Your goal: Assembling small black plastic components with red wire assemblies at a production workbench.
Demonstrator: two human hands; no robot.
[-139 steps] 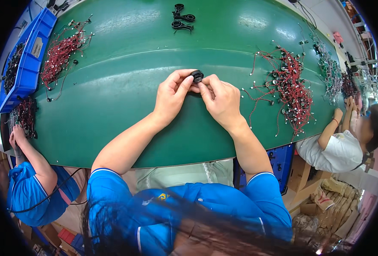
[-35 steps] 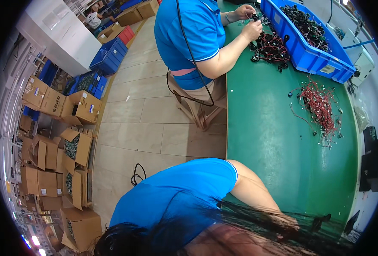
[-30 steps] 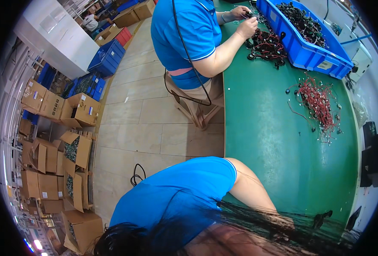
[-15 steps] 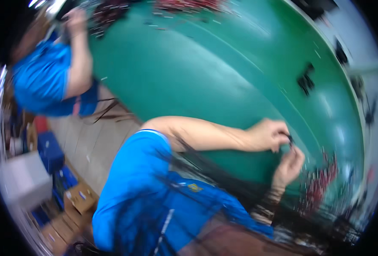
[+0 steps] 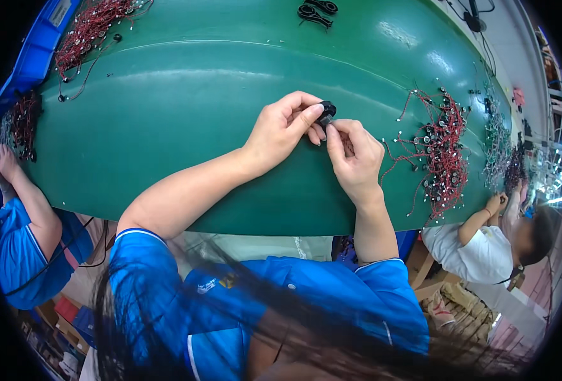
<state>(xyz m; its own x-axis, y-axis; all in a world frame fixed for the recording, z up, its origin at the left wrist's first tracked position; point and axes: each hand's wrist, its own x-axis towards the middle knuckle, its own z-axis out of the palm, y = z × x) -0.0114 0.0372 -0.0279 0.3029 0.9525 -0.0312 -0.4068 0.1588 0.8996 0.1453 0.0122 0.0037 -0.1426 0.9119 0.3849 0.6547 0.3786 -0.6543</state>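
Observation:
Over the green table [image 5: 198, 114], my left hand [image 5: 284, 130] pinches a small black round part [image 5: 326, 112] between thumb and fingers. My right hand [image 5: 355, 159] meets it from the right, with thumb and forefinger closed on the same part. A heap of red-wired small parts [image 5: 442, 152] lies on the table just right of my right hand.
A second heap of red-wired parts [image 5: 93, 25] lies far left beside a blue bin [image 5: 30, 57]. Black parts [image 5: 312, 11] sit at the far edge. One person in blue [image 5: 20, 247] works at the left, another in white [image 5: 484, 251] at the right.
The view has swung back from the floor and cardboard boxes on the left to the table. My hands are again together on the black part, as several seconds ago.

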